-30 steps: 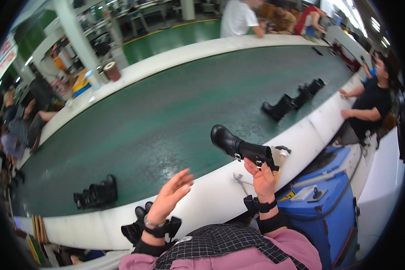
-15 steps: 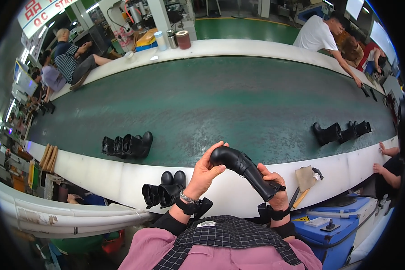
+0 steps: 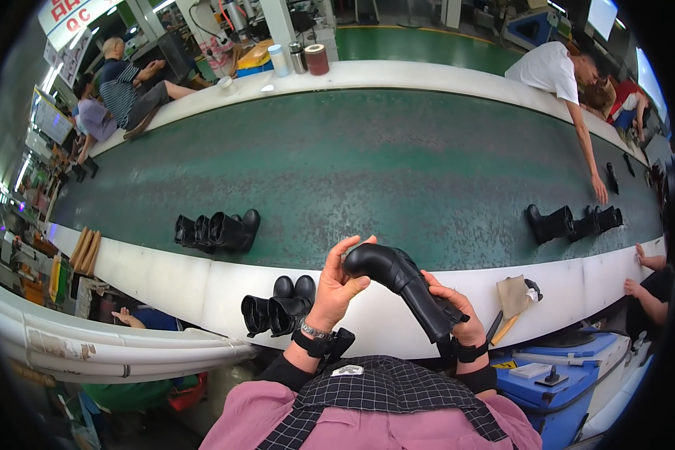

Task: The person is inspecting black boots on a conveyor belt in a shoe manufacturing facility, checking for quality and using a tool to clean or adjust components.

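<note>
A tall black boot (image 3: 406, 283) is held in front of me, above the white ledge of the green belt. My left hand (image 3: 340, 283) grips its rounded toe, thumb and fingers on either side. My right hand (image 3: 459, 315) holds the far side of the shaft near the top opening, which points down toward me. Part of the right fingers is hidden behind the boot. Just left of my left wrist, a pair of black boots (image 3: 281, 307) stands on the white ledge.
On the green belt (image 3: 337, 165), black boots lie at left (image 3: 221, 231) and right (image 3: 570, 223). A cloth (image 3: 512, 295) and a wooden-handled tool (image 3: 505, 328) rest on the ledge, right. Wooden sticks (image 3: 87, 253) lie far left. A co-worker (image 3: 551, 75) reaches over the belt.
The boot in my hands has tilted slightly, its toe shifting a little left. The co-worker's arm at far right has swung toward the boots on the belt. My view has shifted slightly.
</note>
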Available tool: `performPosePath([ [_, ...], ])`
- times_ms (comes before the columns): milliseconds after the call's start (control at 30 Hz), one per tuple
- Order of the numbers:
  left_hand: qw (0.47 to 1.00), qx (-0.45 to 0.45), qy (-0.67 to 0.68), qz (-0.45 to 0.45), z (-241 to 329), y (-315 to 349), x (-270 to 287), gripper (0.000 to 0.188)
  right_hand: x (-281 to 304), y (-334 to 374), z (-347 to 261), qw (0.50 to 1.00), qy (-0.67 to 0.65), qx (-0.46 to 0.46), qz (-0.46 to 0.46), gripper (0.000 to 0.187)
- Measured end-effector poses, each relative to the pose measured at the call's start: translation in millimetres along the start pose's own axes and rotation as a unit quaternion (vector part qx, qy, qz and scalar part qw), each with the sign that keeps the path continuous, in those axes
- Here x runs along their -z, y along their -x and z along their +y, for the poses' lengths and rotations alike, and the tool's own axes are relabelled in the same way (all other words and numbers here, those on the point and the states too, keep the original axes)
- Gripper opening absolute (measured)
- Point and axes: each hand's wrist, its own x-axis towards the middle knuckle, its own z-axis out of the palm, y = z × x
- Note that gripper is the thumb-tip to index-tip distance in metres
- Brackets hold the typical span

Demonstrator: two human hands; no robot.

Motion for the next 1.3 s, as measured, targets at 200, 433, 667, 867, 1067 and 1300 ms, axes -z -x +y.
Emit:
performPosePath([
  [200,0.983,-0.086,-0.164,-0.01,-5.2,3.7,-11.6,0.061,16.3,16.3,20.7,0.991,-0.071,-0.088,0.066,0.057],
  [433,0.972,-0.079,-0.219,0.041,-15.9,11.8,-14.7,0.055,19.2,16.6,35.0,0.993,0.085,-0.075,0.041,0.084],
  [667,0.937,0.294,-0.012,0.19,-69.8,24.8,-2.3,0.038,-38.0,-13.6,60.0,0.947,0.193,-0.019,0.257,0.046],
  [867,0.905,0.404,0.073,0.112,-74.5,32.4,17.8,0.038,-16.9,-25.0,46.0,0.934,0.258,-0.064,0.237,0.044],
  [1067,0.927,0.306,0.146,0.16,-98.3,41.6,39.5,0.043,-35.3,-22.8,68.1,0.891,0.433,0.056,0.128,0.059],
  [1300,0.958,0.186,-0.014,0.218,-84.5,21.1,57.4,0.028,-5.7,15.9,94.9,0.823,0.562,0.013,0.083,0.06],
])
